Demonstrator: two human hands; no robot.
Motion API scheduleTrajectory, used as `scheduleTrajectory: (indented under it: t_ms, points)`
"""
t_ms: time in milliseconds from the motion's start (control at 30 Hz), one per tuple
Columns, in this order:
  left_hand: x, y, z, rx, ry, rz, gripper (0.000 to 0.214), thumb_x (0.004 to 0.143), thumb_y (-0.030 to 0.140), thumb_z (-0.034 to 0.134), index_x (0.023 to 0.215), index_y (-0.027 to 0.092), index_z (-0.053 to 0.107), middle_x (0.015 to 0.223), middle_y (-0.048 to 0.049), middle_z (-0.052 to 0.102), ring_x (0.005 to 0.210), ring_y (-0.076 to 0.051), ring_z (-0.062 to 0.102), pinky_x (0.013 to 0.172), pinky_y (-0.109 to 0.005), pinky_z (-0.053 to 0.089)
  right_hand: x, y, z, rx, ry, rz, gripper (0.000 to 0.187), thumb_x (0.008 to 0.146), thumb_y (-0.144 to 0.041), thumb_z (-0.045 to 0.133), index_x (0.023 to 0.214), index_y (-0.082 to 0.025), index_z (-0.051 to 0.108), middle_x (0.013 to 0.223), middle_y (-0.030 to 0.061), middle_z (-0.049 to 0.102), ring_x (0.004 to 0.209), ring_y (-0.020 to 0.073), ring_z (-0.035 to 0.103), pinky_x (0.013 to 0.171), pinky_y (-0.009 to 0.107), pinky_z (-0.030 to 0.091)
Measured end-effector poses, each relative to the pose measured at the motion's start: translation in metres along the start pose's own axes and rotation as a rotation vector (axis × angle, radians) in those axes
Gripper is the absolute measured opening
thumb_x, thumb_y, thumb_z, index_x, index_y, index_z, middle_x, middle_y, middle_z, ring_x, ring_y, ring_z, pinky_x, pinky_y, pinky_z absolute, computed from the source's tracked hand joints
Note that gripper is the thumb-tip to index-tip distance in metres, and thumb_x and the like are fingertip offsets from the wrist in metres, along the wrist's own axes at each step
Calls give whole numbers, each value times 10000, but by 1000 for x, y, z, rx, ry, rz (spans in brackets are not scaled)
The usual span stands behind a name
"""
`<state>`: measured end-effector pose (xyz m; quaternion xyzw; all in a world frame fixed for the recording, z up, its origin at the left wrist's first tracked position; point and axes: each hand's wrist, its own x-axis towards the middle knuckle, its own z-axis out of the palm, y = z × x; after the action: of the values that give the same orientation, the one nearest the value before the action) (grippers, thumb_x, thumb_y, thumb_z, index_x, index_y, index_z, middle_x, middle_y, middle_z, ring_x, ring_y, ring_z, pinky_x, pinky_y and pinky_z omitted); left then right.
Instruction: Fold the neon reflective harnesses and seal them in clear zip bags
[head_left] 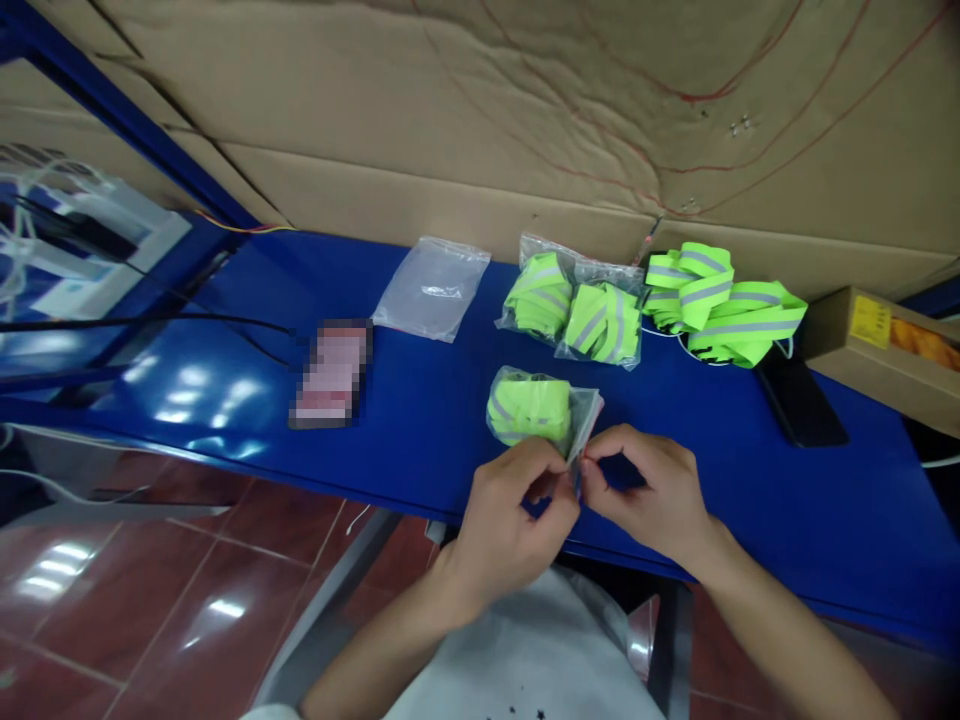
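Observation:
A clear zip bag [586,412] with a folded neon-yellow reflective strap [531,404] inside lies near the front edge of the blue table. My left hand [517,510] pinches the bag's mouth between thumb and fingers. Just to its right, my right hand [645,490] pinches the same edge, thumb and forefinger forming a ring. Beyond my hands, two more bagged reflective straps [541,293] lie side by side against the cardboard. Right of those sits a loose pile of reflective straps [742,305], not in a bag.
An empty clear bag [435,288] lies left of the bagged straps. A phone [332,375] with a blurred screen is further left, near black cables. At right are a dark phone [802,400] and a cardboard box [877,350]. White power strips [112,250] stand at far left.

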<state>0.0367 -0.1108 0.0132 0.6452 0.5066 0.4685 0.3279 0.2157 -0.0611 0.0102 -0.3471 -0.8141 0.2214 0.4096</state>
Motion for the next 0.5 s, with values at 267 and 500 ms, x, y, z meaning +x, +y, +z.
scheduleTrajectory:
  t_ms: [267,500]
  points:
    - [7,-17,-10,-460,479,-43,138,879,139,594,756,199,603,761,2,617,751,-151,592,725,-274,481,-1,4,-9,7,56,118,111,902,-135,661,837,-209,610,718,-53,680,600,71,631,605,175,474]
    - [23,2,-26,-1034,507,-259,202,779,274,680,644,207,545,607,19,547,636,-154,597,664,-270,550,0,22,5,394,-97,627,433,1052,-545,506,1327,-254,670,1246,79,740,1100,207,719,937,334,580]
